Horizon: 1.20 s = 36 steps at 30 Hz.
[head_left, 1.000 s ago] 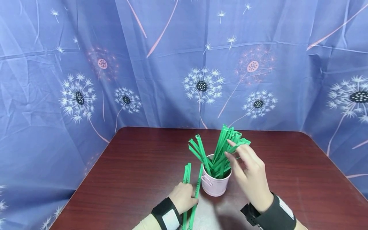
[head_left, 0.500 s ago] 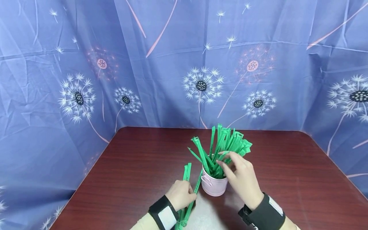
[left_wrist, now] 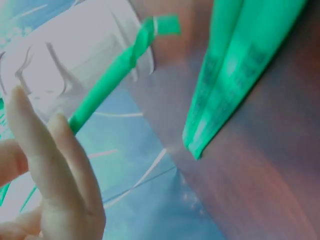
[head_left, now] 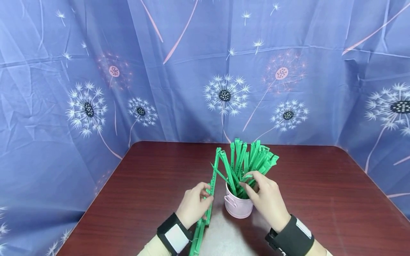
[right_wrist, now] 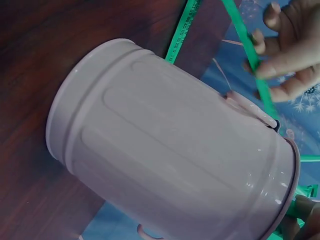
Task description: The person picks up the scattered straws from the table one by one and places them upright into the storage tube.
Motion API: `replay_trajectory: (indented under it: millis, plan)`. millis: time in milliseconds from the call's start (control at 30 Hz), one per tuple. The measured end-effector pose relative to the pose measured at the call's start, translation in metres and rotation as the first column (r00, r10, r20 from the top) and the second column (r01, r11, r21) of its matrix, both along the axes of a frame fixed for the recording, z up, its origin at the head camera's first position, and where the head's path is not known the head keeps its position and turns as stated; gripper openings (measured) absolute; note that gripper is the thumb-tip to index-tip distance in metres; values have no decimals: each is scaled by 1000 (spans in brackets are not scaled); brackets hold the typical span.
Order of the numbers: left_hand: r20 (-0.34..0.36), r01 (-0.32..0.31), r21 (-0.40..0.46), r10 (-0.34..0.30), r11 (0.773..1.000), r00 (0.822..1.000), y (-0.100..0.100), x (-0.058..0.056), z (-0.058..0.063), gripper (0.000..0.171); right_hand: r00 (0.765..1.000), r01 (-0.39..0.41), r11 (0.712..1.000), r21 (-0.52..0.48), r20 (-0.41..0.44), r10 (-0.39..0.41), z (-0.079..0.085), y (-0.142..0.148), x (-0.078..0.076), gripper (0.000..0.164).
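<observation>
A small pink bucket (head_left: 238, 209) stands upright, packed with several slim green wrapped sticks (head_left: 238, 158) fanning out above its rim. To its left, my left hand (head_left: 193, 203) pinches one green stick (head_left: 215, 170), tilted up off the table; its twisted end (left_wrist: 144, 40) shows in the left wrist view. More green sticks (head_left: 197, 237) lie on the table below that hand, partly hidden by it. My right hand (head_left: 268, 199) is at the bucket's right rim, thumb and forefinger pinching a green stick (head_left: 246, 178) among the others. Printed lettering runs along the wrappers.
A dark red wooden table (head_left: 144, 185) holds everything, its far edge against a blue dandelion-print cloth (head_left: 185, 106). Black straps with white patches wrap both wrists. The bucket's small side handle (head_left: 231, 202) faces the left hand.
My left hand has shifted up and left, raising the green stick from low beside the bucket. My right hand has moved left and down from the bunch's right side into its front.
</observation>
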<state>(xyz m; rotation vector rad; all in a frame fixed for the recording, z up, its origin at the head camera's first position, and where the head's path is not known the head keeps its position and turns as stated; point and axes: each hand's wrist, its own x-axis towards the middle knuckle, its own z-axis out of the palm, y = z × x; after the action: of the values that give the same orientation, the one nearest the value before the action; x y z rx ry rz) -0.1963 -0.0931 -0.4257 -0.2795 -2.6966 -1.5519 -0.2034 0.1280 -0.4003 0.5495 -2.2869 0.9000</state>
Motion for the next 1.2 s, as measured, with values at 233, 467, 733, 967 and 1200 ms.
replay_trajectory:
  millis: [233, 467, 733, 967, 1200]
  plan:
    - [-81, -159, 284, 189, 945, 979, -6, -2, 21, 17, 1000, -4, 1000, 1, -10, 4, 0, 1, 1, 27]
    - [-200, -109, 575, 269, 811, 942, -5, 0, 50, 15, 1000, 2, 1000, 14, -5, -2, 2, 2, 1, 27]
    - [-292, -46, 409, 178, 911, 940, 7, 3, 39, 8, 1000, 10, 1000, 23, 15, -10, 0, 3, 3, 28]
    - [-414, -42, 117, 87, 992, 906, 20, 5, 25, 3, 1000, 19, 999, 29, 1, -19, -1, 4, 3, 28]
    - [-560, -42, -68, -4, 997, 828, 26, 0, 15, 8, 999, 24, 999, 33, -23, -23, -2, 5, 4, 29]
